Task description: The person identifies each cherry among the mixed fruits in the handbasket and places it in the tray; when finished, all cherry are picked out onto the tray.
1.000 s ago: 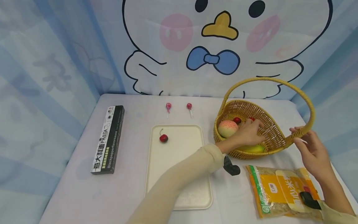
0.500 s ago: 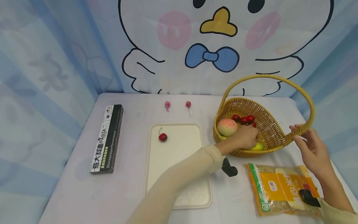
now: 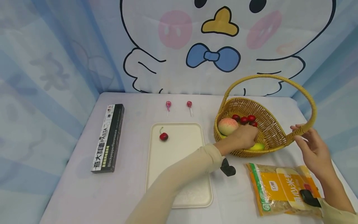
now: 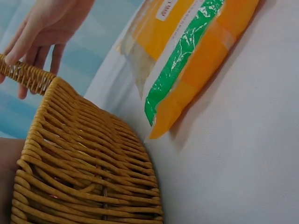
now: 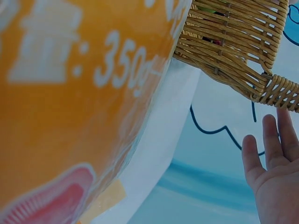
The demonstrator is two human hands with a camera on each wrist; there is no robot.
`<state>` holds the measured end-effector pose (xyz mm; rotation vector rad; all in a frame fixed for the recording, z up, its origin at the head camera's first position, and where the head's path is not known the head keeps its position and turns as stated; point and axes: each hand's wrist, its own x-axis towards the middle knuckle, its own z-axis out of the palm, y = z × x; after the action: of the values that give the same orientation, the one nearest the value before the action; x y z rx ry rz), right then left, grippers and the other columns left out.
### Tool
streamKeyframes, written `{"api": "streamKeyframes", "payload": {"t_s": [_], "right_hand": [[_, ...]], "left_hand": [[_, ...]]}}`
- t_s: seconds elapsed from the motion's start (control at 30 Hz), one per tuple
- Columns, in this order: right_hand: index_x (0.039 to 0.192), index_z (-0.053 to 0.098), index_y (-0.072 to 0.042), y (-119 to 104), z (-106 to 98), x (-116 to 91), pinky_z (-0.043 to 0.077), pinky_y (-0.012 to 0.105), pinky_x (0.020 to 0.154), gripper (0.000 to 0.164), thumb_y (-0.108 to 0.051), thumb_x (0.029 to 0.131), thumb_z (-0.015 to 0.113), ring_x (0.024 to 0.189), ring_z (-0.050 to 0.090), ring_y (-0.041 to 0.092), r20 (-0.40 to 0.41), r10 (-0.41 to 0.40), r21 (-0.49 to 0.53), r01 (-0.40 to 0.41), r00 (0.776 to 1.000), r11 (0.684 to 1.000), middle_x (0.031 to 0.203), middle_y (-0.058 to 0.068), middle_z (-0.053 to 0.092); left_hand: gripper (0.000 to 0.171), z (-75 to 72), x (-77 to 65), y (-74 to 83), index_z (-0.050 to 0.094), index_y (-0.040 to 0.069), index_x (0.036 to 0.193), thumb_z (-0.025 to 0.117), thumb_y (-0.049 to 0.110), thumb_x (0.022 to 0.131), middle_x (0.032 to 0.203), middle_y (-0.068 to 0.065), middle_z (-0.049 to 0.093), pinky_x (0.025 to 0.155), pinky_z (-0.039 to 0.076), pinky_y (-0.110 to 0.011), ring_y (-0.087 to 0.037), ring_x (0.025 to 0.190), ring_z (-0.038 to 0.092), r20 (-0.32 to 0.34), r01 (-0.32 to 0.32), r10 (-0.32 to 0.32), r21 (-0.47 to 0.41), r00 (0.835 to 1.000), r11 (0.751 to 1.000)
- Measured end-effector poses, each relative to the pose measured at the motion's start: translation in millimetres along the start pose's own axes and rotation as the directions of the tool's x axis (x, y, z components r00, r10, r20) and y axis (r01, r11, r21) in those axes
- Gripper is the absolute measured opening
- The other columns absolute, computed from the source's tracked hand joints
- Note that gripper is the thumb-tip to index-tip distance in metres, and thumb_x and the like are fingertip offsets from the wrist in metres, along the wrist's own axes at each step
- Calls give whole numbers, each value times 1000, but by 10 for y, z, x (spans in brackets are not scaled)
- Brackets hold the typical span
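A wicker basket [image 3: 268, 124] with a tall arched handle stands at the right of the table in the head view. Inside lie a peach [image 3: 227, 126], several small red fruits [image 3: 244, 120] and a yellow-green fruit [image 3: 257, 147]. My left hand [image 3: 242, 137] reaches down into the basket, between the peach and the yellow-green fruit; its fingertips are hidden. At the basket's right end, my right hand [image 3: 315, 152] holds the base of the handle, thumb on one side and fingers on the other, as the left wrist view shows. The wicker wall hides my left fingers there.
A cream tray [image 3: 179, 161] bearing one stemmed cherry [image 3: 163, 136] lies mid-table. Two lollipops [image 3: 168, 105] rest behind it. On the left is a black-and-white pasta box [image 3: 107, 138]. An orange plastic bag [image 3: 282, 189] lies in front of the basket, under the right forearm.
My left hand has drawn back from the red fruits toward the basket's near side, its fingers lower, uncovering several red fruits. My right hand stays at the handle.
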<state>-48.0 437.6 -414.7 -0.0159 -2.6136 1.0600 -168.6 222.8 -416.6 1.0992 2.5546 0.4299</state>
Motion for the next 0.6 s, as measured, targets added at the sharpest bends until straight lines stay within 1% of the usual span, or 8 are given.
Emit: {"api": "streamKeyframes", "payload": {"t_s": [0.07,0.13,0.23,0.3,0.37,0.43,0.53,0.6], "right_hand": [[161,43,-22,6,5,-9,31,-5,101,51,-14,112,53,125,43,-24,0,6,-3,-6,1000,1000,145,-34,50],[161,43,-22,9,12,-14,31,-5,101,51,-14,112,54,126,43,-24,-1,4,-2,-4,1000,1000,144,-35,50],[161,44,-19,9,18,-11,32,-5,101,51,-11,111,54,127,45,-22,-2,-13,15,13,1000,1000,143,-34,51],[160,44,-18,7,17,0,33,-5,101,51,-10,111,53,127,45,-21,-1,-23,27,23,1000,999,143,-34,52],[161,44,-18,3,13,12,32,-5,102,51,-10,111,53,127,46,-21,-1,-26,34,26,1000,999,143,-33,52],[161,43,-19,-5,8,19,32,-5,102,51,-11,112,52,127,46,-20,-2,-21,32,21,1000,999,143,-34,52],[161,43,-21,-12,4,14,31,-6,102,51,-13,112,53,125,45,-22,-4,-6,15,6,1000,1000,143,-35,51],[162,42,-22,-12,1,2,30,-6,101,51,-13,112,53,124,45,-22,-5,4,9,-4,1000,1000,143,-35,51]], "left_hand": [[19,10,-10,-2,64,21,86,65,15,104,76,9,57,58,40,-17,-5,67,49,-14,-21,21,23,1000,1000],[26,-1,-29,-8,60,20,81,62,13,105,72,8,52,55,37,-17,-5,64,45,-36,-41,42,21,998,999],[28,-50,-78,-25,62,19,79,60,15,106,72,7,52,55,34,-16,-5,63,44,-80,-68,64,-41,995,997],[25,-108,-118,-45,68,19,83,60,17,107,77,8,58,57,35,-15,-4,66,47,-114,-96,85,-95,990,991],[20,-169,-162,-72,76,19,93,62,19,107,86,9,66,60,38,-14,-3,69,50,-149,-131,109,-144,983,981],[18,-225,-203,-98,80,20,105,62,20,107,97,11,72,64,41,-12,-1,74,54,-173,-156,124,-181,977,971],[20,-280,-262,-140,81,20,117,64,23,107,107,12,75,68,44,-10,0,80,58,-203,-174,128,-226,971,959],[20,-304,-301,-163,81,20,119,66,24,107,108,12,74,71,45,-8,1,84,58,-220,-179,126,-241,967,954]]}}
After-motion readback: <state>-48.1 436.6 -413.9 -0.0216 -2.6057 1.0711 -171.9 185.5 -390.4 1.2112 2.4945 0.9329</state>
